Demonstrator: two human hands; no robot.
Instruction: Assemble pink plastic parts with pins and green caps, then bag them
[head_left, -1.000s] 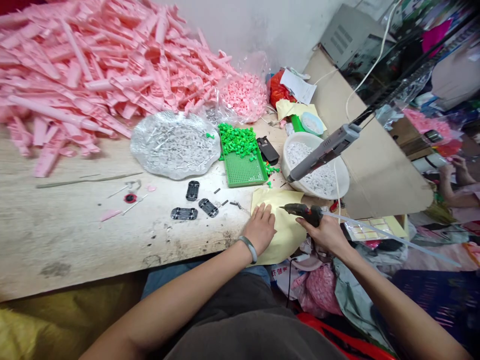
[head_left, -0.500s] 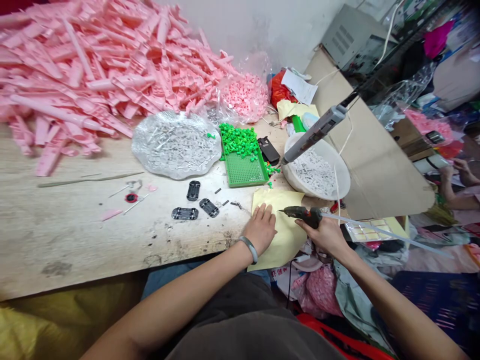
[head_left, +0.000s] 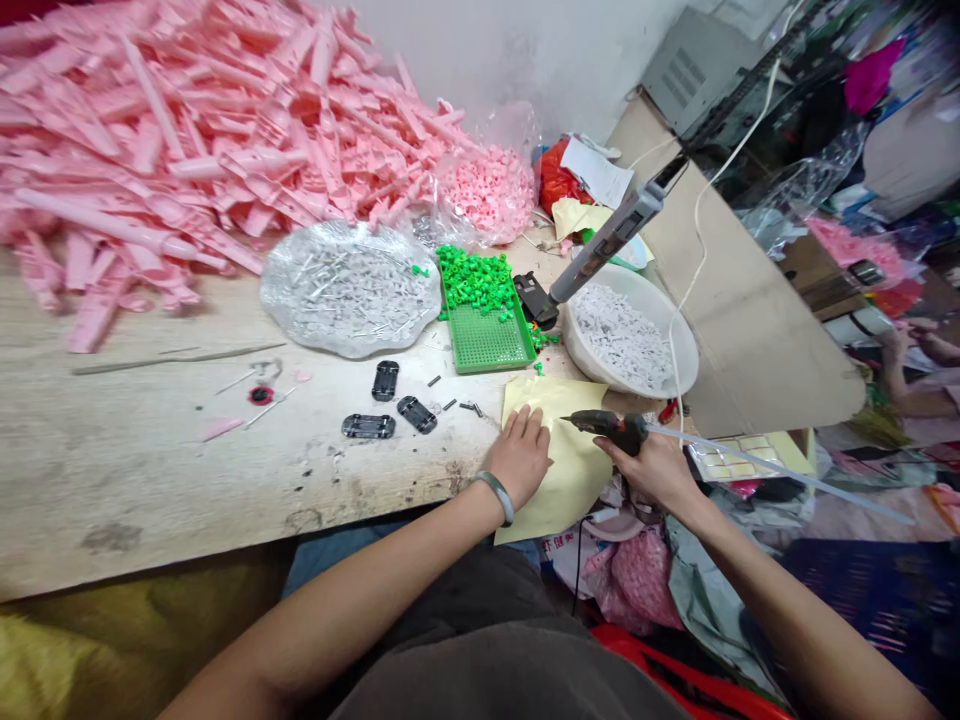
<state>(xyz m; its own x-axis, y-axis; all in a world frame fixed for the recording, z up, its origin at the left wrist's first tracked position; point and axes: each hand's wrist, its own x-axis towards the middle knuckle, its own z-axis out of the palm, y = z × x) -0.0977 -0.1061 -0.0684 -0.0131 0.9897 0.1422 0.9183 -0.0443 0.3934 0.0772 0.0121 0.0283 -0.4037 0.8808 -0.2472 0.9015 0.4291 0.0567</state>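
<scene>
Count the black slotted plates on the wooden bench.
3. One black slotted plate lies nearest the green tray, a second just right of it, and a third below them, all on the wooden bench. None looks hidden.

Upper left of the frame: pale pink plastic parts point(head_left: 150, 170), heaped, 1 even colour throughout. Centre: bright green tray point(head_left: 487, 345), gridded with small holes, under vivid green pegs point(head_left: 474, 280). Right of it: white bowl point(head_left: 660, 300) holding white scraps point(head_left: 619, 335). Lower centre: pale yellow paper point(head_left: 577, 470). Just beside it: glue gun point(head_left: 607, 427), black with dull orange patches. Lower right edge: dark blue cloth point(head_left: 862, 600), flecked pink.
</scene>
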